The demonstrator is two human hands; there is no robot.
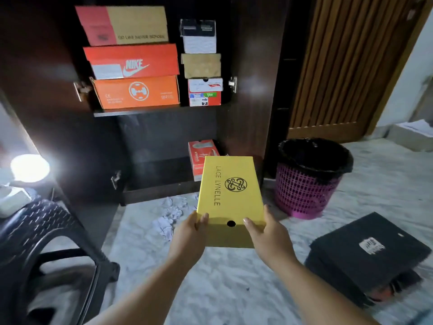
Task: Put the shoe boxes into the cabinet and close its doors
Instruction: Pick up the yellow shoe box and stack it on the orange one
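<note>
I hold a yellow shoe box (230, 191) marked LACE LYNELLE in front of the dark cabinet (248, 66), lengthwise toward its lower shelf. My left hand (189, 233) grips its near left corner and my right hand (269, 235) its near right corner. Both cabinet doors stand open. The upper shelf (140, 111) carries two stacks of shoe boxes, with an orange Nike box (133, 62) in the left stack. A red shoe box (202, 158) stands on end at the right of the lower shelf. A black shoe box (370, 254) lies on the floor at the right.
A pink waste basket (307, 184) with a black liner stands right of the cabinet. A black plastic chair (46, 254) is at the left. Crumpled white paper (168, 216) lies on the marble floor before the cabinet. A wooden door (346, 66) is behind the basket.
</note>
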